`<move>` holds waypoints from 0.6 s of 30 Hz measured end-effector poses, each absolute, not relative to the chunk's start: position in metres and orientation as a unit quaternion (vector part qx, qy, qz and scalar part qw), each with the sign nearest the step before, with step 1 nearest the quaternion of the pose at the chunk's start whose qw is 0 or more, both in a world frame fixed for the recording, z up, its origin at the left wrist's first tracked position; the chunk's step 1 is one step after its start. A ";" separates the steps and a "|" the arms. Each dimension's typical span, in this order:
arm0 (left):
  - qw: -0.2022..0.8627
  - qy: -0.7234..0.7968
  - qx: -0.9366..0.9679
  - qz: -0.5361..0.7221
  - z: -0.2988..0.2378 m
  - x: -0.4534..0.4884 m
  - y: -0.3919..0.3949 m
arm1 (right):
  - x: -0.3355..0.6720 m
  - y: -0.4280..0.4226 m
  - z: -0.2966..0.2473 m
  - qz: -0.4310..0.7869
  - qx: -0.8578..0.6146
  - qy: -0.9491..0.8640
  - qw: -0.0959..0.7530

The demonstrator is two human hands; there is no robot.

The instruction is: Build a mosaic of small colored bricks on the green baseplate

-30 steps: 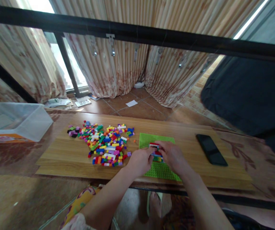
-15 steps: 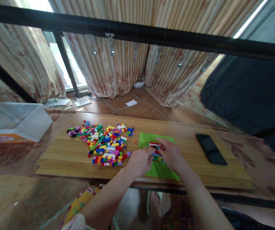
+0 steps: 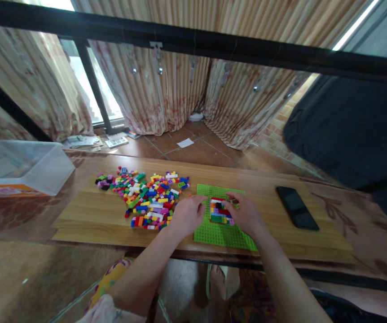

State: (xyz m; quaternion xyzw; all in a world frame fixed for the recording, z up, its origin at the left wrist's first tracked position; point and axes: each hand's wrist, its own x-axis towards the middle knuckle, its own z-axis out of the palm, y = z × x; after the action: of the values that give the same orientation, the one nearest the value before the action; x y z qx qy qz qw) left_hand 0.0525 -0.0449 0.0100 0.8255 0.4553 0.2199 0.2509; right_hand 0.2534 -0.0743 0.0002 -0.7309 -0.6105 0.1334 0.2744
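Head view: L hand [image 3: 188, 215], fingers curled, over green baseplate [image 3: 225, 241], can't tell if holding anything. Brick build [image 3: 217, 219] just R of it, beside part-open R hand [image 3: 245, 213], hold unclear; loose bricks [image 3: 151, 194] L. Prob. best: brace build w/ 1 hand, press straight down.

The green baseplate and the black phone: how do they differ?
The green baseplate is bright and studded; the black phone has a plain dark face. The baseplate looks larger than the phone. The baseplate carries coloured bricks; the phone carries none. Both rest on the wooden tabletop.
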 end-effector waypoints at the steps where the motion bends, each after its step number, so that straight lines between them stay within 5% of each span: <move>1: 0.252 0.459 0.822 0.225 0.011 0.051 -0.044 | 0.253 -0.074 -0.001 0.136 -0.734 -0.610 0.264; 18: 0.256 0.533 0.751 0.293 0.020 0.018 -0.024 | 0.254 -0.075 -0.005 0.113 -0.740 -0.600 0.282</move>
State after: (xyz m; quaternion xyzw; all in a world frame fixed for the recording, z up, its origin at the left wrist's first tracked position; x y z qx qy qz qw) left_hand 0.0183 -0.0240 0.0198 0.7510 0.5335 0.2931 0.2559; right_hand 0.2537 -0.0746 -0.0055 -0.7397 -0.6004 0.1127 0.2823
